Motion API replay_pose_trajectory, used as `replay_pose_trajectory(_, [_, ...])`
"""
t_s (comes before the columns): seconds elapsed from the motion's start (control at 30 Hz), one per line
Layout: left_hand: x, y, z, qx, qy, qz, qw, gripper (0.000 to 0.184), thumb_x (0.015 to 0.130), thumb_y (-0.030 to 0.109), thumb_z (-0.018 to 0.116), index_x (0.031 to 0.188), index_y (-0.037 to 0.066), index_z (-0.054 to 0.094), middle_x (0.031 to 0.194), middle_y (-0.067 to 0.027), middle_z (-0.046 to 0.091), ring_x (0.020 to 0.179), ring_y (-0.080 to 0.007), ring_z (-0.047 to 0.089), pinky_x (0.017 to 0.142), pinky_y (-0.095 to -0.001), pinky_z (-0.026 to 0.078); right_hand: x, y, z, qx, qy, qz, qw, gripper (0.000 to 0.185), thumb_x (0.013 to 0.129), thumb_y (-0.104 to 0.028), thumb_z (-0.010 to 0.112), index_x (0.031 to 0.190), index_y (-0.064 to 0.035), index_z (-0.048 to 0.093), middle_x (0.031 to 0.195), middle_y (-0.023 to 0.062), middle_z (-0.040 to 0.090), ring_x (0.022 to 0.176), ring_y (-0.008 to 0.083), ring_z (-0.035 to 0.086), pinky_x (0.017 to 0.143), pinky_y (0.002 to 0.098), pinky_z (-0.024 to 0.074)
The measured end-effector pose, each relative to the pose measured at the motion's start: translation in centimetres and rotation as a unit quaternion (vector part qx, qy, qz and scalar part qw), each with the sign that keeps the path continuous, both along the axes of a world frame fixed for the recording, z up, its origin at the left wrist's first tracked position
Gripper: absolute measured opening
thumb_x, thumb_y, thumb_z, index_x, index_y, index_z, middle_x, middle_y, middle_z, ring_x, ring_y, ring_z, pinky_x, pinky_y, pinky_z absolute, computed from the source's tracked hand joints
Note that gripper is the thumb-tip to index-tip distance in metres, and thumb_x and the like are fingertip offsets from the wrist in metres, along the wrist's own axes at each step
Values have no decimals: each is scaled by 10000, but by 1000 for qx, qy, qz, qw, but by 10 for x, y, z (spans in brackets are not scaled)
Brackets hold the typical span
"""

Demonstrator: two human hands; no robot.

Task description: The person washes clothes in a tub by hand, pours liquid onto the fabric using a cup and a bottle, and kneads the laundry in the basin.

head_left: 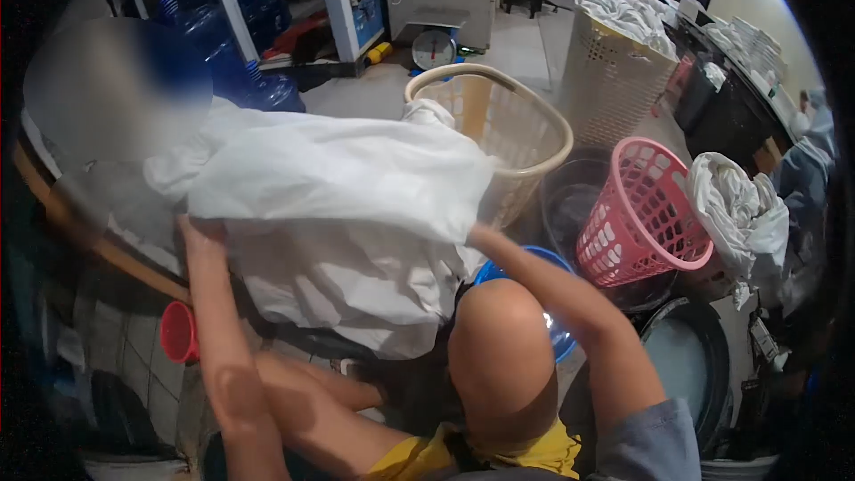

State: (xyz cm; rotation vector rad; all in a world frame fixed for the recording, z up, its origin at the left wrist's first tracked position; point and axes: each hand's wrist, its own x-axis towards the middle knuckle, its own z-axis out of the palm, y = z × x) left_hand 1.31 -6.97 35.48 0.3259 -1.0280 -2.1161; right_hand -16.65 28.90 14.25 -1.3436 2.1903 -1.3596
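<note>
A large white cloth (347, 169), like a bed sheet, is stretched across in front of me, its lower part hanging in folds above the floor. My left hand (203, 229) grips its left side, the fingers tucked under the fabric. At the right end, my right hand (481, 238) holds the cloth too, with most of its fingers covered by it. Below my right forearm, a blue basin (541, 258) shows partly behind my knee. A beige laundry basket (563, 138) stands just beyond the cloth's right end.
Right of me are a pink basket (637, 214), bundled white cloth (735, 209) and a dark tub (717, 347) of cloudy liquid. Farther back stand a tall basket (614, 80) of linens and a dial scale (435, 49). A red pail (180, 332) sits at left.
</note>
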Motion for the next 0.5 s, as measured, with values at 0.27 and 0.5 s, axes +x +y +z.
replay_pose_trajectory(0.27, [-27,16,-16,66,33,-94,993,473,913,431,502,1207,65,562,1178,-106,608,1068,-264,595,868,-431,499,73,-115,257,-141,-398,-10,907,247,860,-143,474,985,-7,639,937,124,660,837,208,642,734,331,528])
replay_pose_trajectory(0.5, [-38,14,-39,-279,-245,-220,902,467,933,376,478,1272,56,506,1250,-128,558,1100,-283,575,909,-439,475,150,-144,279,-88,-112,200,969,213,878,-160,509,968,-107,695,1027,12,665,1001,124,573,834,280,459])
